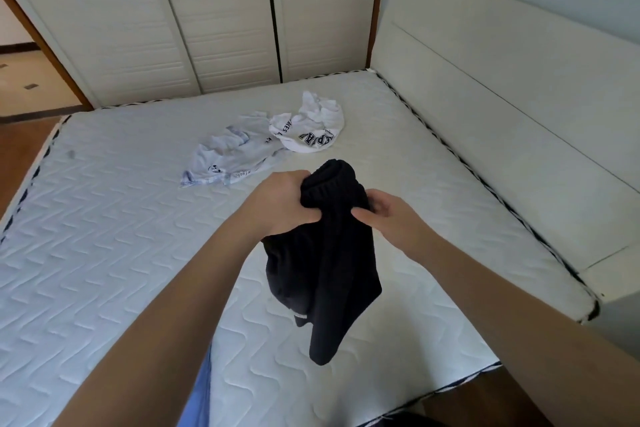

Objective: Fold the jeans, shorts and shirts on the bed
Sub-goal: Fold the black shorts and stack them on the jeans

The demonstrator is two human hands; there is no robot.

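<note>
A pair of black shorts [325,274] hangs in the air above the bare mattress [114,225], bunched at its elastic waistband. My left hand [282,201] grips the waistband from the left. My right hand [388,215] pinches the cloth just below the waistband on the right. Farther back on the bed lie a crumpled pale blue shirt [228,152] and, touching it on the right, a crumpled white shirt [308,128] with dark lettering.
The white headboard [502,107] runs along the right side of the bed. Sliding wardrobe doors [214,28] stand behind the far edge. Wooden floor [20,149] shows at the left. A strip of blue cloth [202,392] lies at the near edge, under my left arm.
</note>
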